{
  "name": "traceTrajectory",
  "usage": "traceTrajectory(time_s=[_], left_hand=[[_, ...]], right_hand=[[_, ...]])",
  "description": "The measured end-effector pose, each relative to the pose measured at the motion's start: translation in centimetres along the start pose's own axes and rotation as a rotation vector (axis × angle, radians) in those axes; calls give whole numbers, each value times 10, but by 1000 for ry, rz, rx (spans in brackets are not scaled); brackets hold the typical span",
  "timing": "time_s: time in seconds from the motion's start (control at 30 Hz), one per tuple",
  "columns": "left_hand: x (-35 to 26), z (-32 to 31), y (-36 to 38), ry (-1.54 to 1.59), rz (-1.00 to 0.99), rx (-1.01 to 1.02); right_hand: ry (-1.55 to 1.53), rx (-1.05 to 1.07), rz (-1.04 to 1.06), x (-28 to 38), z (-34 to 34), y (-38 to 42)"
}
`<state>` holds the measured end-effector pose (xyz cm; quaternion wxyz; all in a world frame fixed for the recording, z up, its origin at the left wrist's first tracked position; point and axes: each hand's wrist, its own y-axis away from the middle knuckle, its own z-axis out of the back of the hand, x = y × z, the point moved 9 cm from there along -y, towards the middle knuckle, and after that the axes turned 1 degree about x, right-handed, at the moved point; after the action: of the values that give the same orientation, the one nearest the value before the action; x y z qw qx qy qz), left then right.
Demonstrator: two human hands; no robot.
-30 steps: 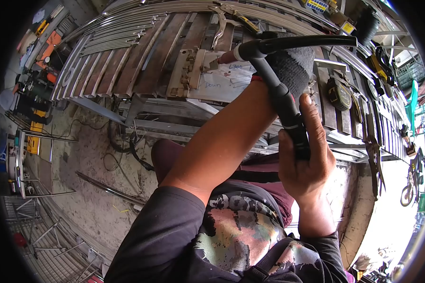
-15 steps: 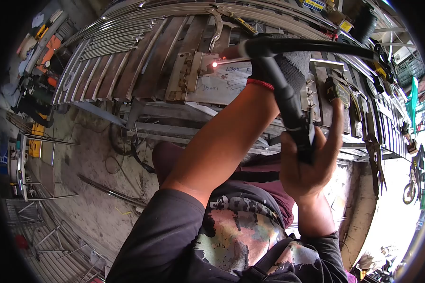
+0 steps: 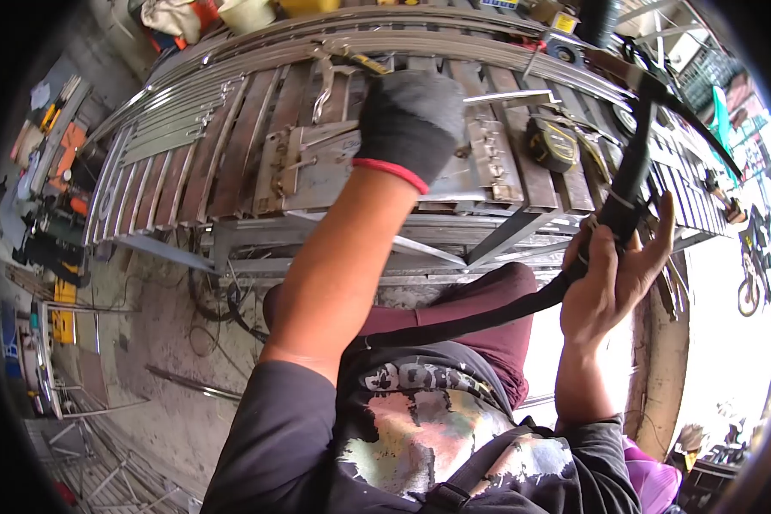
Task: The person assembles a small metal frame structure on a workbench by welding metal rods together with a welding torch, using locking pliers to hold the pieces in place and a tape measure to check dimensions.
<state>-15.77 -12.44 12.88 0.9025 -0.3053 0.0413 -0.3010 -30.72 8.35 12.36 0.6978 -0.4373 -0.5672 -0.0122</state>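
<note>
My right hand [image 3: 610, 278] is wrapped round the black handle of a welding torch [image 3: 630, 167], index finger stretched out. The torch is raised at the right, apart from the work. My left hand [image 3: 411, 124], in a grey-black glove with a red cuff, is closed over a flat metal plate jig [image 3: 313, 193], with its fingertips hidden. From its right side sticks out a thin metal rod [image 3: 510, 97] with a bent end. Metal brackets [image 3: 491, 158] stand at the jig's right side. Beyond the glove lie locking pliers [image 3: 324, 81].
The slatted metal table [image 3: 231, 163] carries a row of thin rods [image 3: 176, 120] at the left. A tape measure [image 3: 550, 144] lies right of the jig. The torch's black cable [image 3: 463, 325] crosses my lap. Yellow containers [image 3: 313, 7] stand at the back.
The torch has moved up and right, off the jig, and the glowing red spot is gone. My gloved left hand now covers the middle of the jig. The view has shifted.
</note>
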Motion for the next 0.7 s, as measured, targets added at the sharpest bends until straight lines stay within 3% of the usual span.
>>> traceTrajectory(time_s=[0.07, 0.13, 0.2, 0.23, 0.33, 0.43, 0.53, 0.6, 0.7], left_hand=[[12, 8, -2, -29, 53, 130], [23, 31, 1, -108, -5, 59], [28, 81, 12, -266, -143, -154], [49, 99, 9, -184, 13, -182], [72, 164, 22, -251, -181, -517], [108, 199, 35, -188, -186, -578], [161, 202, 53, 832, 326, -529], [191, 200, 75, 471, 210, -563], [218, 185, 96, 1213, 312, -619]], right_hand=[[121, -26, -122, 4, -1, -4], [275, 27, -81, 0, -1, -11], [395, 110, 7, 8, -15, -18], [421, 149, 4, 11, -23, -22], [540, 326, -187, -4, -58, -38], [676, 446, 0, -17, -107, -57], [791, 625, 3, -33, -155, -73], [907, 663, 32, -36, -175, -76], [1126, 696, 181, -39, -197, -69]])
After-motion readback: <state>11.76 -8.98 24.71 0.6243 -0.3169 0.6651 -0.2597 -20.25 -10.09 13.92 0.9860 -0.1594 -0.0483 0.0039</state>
